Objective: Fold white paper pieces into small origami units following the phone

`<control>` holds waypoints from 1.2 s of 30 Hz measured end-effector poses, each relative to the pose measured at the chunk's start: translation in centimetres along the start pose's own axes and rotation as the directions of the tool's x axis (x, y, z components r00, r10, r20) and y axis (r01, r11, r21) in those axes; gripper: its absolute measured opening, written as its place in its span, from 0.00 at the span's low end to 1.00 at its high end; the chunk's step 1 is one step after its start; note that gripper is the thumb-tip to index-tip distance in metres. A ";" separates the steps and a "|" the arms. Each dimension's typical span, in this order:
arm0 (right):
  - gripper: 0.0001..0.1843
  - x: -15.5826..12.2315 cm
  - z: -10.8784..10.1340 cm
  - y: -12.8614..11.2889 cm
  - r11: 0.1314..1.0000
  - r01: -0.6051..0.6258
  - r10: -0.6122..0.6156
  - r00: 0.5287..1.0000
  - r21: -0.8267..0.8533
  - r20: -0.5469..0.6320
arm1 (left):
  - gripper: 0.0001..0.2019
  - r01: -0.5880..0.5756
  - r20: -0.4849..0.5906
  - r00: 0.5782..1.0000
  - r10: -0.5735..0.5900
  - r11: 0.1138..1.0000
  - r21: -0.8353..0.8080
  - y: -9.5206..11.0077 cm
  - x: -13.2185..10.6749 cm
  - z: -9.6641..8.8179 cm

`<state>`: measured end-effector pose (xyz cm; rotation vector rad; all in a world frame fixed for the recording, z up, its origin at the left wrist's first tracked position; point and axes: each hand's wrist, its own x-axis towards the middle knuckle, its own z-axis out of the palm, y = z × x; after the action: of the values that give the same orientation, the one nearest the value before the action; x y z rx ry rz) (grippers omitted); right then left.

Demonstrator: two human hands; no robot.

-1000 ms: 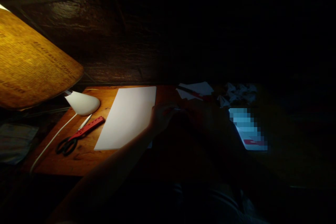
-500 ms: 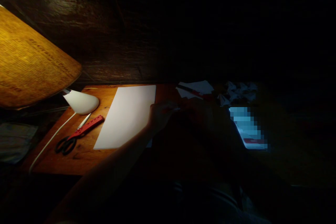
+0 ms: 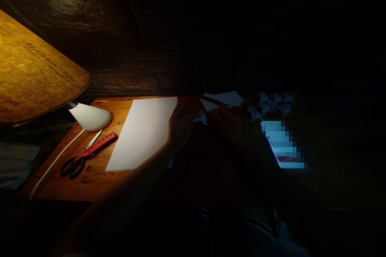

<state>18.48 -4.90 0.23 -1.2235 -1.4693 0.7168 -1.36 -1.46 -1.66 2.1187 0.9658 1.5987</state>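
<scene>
A small folded piece of white paper [image 3: 200, 118] is between my hands, over the dark middle of the table. My left hand [image 3: 180, 122] is closed on its left side with bent fingers, beside a stack of white paper sheets [image 3: 144, 132]. Close to the paper's right side is my right hand [image 3: 227, 122], so deep in shadow that its fingers and grip cannot be made out. Behind the hands lie white paper pieces [image 3: 232, 98] with a dark, slim object across them. Several folded white paper shapes [image 3: 276, 103] sit at the back right.
On the left stand a lamp with a yellow printed shade [image 3: 39, 72] and its white base [image 3: 93, 117]. Red-and-black scissors [image 3: 90, 152] and a white slim object [image 3: 94, 139] lie by it. A lit phone [image 3: 283, 144] rests on the right. A dark wall [image 3: 135, 64] rises behind.
The folded paper between my hands shows more of its white, creased form now. My hands have shifted slightly up. The whole view has moved a little, so things sit slightly further left.
</scene>
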 end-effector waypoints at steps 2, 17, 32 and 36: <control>0.12 0.1 0.1 0.2 0.992 -0.076 0.071 0.996 0.101 0.052 | 0.04 0.018 0.035 0.999 -0.016 0.999 -0.041 0.1 0.0 0.1; 0.08 0.4 -0.5 -1.2 0.977 -0.188 0.174 0.975 0.102 0.136 | 0.13 0.478 0.392 0.855 -0.340 0.809 -0.342 0.7 -0.1 0.2; 0.02 0.1 -0.1 -1.1 0.986 -0.159 0.146 0.970 0.057 0.193 | 0.13 0.626 0.312 0.779 -0.544 0.648 -0.434 0.2 0.1 0.4; 0.02 0.2 -0.3 -1.6 0.986 -0.142 0.122 0.969 0.082 0.216 | 0.13 0.617 0.358 0.787 -0.502 0.653 -0.440 0.0 0.1 0.3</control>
<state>18.23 -5.25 1.79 -1.2075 -1.5146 1.0228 -1.09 -1.39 -1.65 1.3640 0.8556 1.1192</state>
